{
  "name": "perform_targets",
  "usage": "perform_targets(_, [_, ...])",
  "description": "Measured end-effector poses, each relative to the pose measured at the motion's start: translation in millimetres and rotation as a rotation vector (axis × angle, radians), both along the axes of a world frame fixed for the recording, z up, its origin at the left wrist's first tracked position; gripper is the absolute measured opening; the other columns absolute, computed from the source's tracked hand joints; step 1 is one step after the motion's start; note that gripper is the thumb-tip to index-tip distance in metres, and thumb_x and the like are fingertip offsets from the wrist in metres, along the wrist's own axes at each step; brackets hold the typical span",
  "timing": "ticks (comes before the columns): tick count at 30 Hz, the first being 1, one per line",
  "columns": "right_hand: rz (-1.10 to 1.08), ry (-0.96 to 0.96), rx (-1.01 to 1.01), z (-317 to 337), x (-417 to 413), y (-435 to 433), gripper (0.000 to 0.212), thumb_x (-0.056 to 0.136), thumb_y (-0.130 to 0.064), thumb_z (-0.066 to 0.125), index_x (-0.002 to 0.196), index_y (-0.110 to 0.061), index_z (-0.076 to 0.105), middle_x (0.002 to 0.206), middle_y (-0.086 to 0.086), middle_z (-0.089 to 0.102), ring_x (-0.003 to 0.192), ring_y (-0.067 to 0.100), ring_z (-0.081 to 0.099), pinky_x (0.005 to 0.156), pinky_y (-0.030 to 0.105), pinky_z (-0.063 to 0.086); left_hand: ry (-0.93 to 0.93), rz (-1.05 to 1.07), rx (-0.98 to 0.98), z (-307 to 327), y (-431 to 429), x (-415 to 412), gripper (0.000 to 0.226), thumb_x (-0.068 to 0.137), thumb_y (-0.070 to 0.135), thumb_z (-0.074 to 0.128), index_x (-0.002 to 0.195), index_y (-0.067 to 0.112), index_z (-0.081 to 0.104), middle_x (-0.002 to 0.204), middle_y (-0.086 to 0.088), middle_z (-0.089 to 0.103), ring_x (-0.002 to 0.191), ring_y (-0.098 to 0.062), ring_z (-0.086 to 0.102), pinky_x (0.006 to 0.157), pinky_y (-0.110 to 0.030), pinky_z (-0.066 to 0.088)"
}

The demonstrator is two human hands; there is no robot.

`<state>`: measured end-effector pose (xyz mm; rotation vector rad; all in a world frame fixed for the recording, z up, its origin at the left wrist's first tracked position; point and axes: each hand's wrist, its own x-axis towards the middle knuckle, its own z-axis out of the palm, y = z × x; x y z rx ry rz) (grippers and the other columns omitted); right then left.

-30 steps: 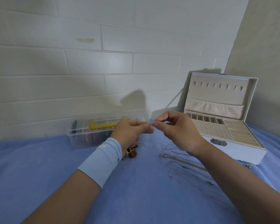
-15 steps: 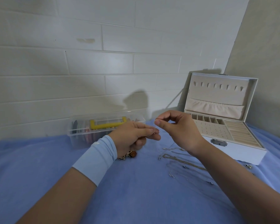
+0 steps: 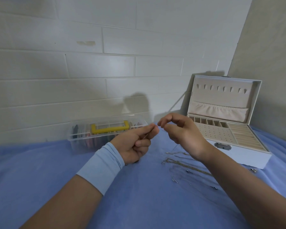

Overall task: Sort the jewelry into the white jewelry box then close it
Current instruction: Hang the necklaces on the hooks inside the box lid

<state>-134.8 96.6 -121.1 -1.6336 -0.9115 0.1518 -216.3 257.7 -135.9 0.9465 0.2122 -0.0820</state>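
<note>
While left hand (image 3: pixel 135 143) pinches a metal piece (image 3: pixel 145 137), right hand (image 3: pixel 182 132) grip unclear, jewelry box (image 3: pixel 241 157) open nearby.

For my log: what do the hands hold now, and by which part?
Left hand pinches a small metal jewelry piece, thumb against forefinger; part unclear. Right hand: cannot tell.

We saw a plain blue cloth (image 3: pixel 147 204), a white rectangular jewelry box (image 3: pixel 248 156) lined in beige, a clear plastic case (image 3: pixel 79 142) with a yellow handle (image 3: pixel 110 128), a pale blue wristband (image 3: pixel 104 166) and a thin gold chain (image 3: pixel 188 166).
</note>
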Motion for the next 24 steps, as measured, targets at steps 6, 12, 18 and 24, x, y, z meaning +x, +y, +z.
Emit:
perform_targets(6, [-0.094, -0.242, -0.257, -3.3, -2.0, 1.4, 0.013, 0.089, -0.030, 0.069, 0.086, -0.031, 0.082, 0.109, -0.020, 0.069, 0.052, 0.005, 0.044, 0.060, 0.021, 0.042, -0.034, -0.022, -0.091, 0.0, -1.3, -0.9, 0.016, 0.078, 0.021, 0.061, 0.085, 0.008, 0.066, 0.074, 0.003, 0.070, 0.030, -0.003, 0.029, 0.032, -0.011, 0.016])
perform_targets(12, [0.036, -0.040, -0.218, 0.0, -8.7, 5.5, 0.019, 0.089, -0.025, 0.075, 0.102, -0.039, 0.078, 0.055, 0.004, 0.044, 0.055, 0.022, 0.031, 0.049, 0.022, 0.028, -0.029, -0.003, -0.183, -1.2, 0.7, 0.0, 0.019, 0.078, 0.019, 0.060, 0.090, 0.005, 0.064, 0.072, 0.001, 0.071, 0.029, -0.004, 0.031, 0.031, -0.011, 0.017])
perform_targets(18, [-0.030, 0.057, -0.142, -3.8, -2.3, 6.8, 0.007, 0.076, -0.021, 0.087, 0.081, -0.021, 0.083, 0.059, 0.005, 0.062, 0.056, 0.017, 0.037, 0.053, 0.021, 0.033, 0.001, -0.002, -0.201, 1.0, 1.5, -1.5, 0.014, 0.078, 0.018, 0.060, 0.086, 0.007, 0.062, 0.073, 0.002, 0.071, 0.028, -0.004, 0.033, 0.029, -0.010, 0.019])
perform_targets(24, [-0.023, -0.071, -0.220, 0.4, 9.2, -1.2, 0.004, 0.085, -0.032, 0.079, 0.083, -0.034, 0.077, 0.063, 0.012, 0.053, 0.058, 0.024, 0.035, 0.059, 0.033, 0.033, -0.007, 0.220, 0.380, -0.9, 8.3, -0.9, 0.013, 0.095, 0.019, 0.062, 0.093, 0.008, 0.068, 0.076, 0.001, 0.065, 0.040, -0.006, 0.033, 0.036, -0.015, 0.023])
